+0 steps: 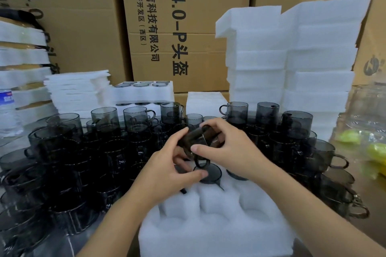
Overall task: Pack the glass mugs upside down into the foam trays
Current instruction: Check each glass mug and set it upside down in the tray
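Smoked glass slips easily: we hold one mug (199, 137) tilted above the foam tray (219, 225), fingers of left hand (167, 175) and right hand (229, 148) curled round it; fumbling could crack seated mugs (210, 173).

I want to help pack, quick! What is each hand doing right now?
Left hand: closed, fingers curled round the dark smoky glass mug.
Right hand: closed, holding the same mug from the other side.

back: stacked cardboard boxes (188, 27) | left: water bottle (7, 108) | right: clear plastic bag (365, 131)
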Available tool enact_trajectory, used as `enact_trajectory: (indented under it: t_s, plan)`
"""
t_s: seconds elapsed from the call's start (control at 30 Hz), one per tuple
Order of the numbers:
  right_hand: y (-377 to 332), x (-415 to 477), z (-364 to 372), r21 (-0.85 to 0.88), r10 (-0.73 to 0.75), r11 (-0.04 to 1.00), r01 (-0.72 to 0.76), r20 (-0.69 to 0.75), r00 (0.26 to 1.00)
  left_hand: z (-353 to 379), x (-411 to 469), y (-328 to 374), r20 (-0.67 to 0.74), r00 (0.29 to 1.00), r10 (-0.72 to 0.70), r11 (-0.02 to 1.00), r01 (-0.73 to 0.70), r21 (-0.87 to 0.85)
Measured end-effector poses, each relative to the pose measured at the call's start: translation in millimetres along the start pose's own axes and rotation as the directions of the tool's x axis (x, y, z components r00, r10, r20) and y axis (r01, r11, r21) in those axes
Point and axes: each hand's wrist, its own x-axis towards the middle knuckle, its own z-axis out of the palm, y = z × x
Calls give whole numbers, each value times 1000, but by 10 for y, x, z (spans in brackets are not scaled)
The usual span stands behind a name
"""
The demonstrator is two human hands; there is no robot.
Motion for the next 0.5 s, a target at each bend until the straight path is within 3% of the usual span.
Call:
enact_trajectory:
  t_s: [0.2,0.5]
  plan:
    - [176,-57,81,185,-90,979,85,21,996,-1,-1,-8,52,995,83,993,-87,76]
    - [192,-114,73,180,-229,960,214,64,971,-33,-39,45,88,992,89,995,-93,44]
